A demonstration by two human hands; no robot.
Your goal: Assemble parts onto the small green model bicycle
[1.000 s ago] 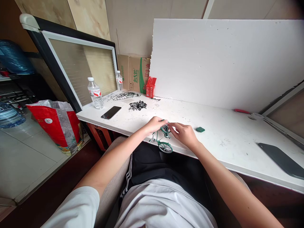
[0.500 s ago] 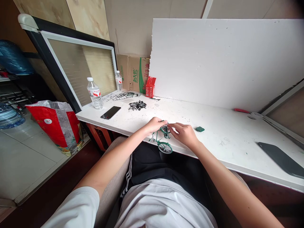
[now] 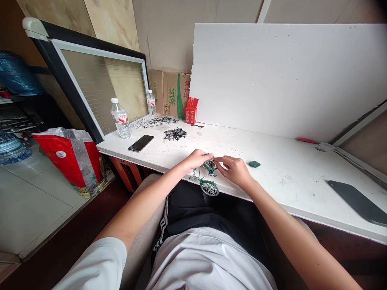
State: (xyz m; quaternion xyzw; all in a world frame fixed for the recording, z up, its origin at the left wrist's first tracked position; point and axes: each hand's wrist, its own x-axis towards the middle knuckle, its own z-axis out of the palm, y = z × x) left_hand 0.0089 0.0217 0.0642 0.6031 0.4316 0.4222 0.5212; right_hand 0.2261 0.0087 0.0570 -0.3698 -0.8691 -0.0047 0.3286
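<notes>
A green model bicycle [image 3: 209,187] hangs over the front edge of the white table, one spoked wheel toward my body and the other up between my hands. My left hand [image 3: 198,158] is closed on the bicycle near its far wheel. From the other side, my right hand [image 3: 232,167] has its thumb and fingertips pinched at that same wheel's edge. Whether a small part sits in the right fingertips is too small to make out. A little green block [image 3: 254,164] lies to the right of my right hand.
Black plastic parts [image 3: 175,134] and thin part frames [image 3: 155,121] lie at the back left, near a phone [image 3: 141,143] and a water bottle [image 3: 121,119]. A small red box [image 3: 191,110] stands by the white board [image 3: 272,76]. A dark flat slab [image 3: 358,201] lies right.
Both hands keep nearly the same place on the bicycle. Its near wheel has shifted very slightly to the left.
</notes>
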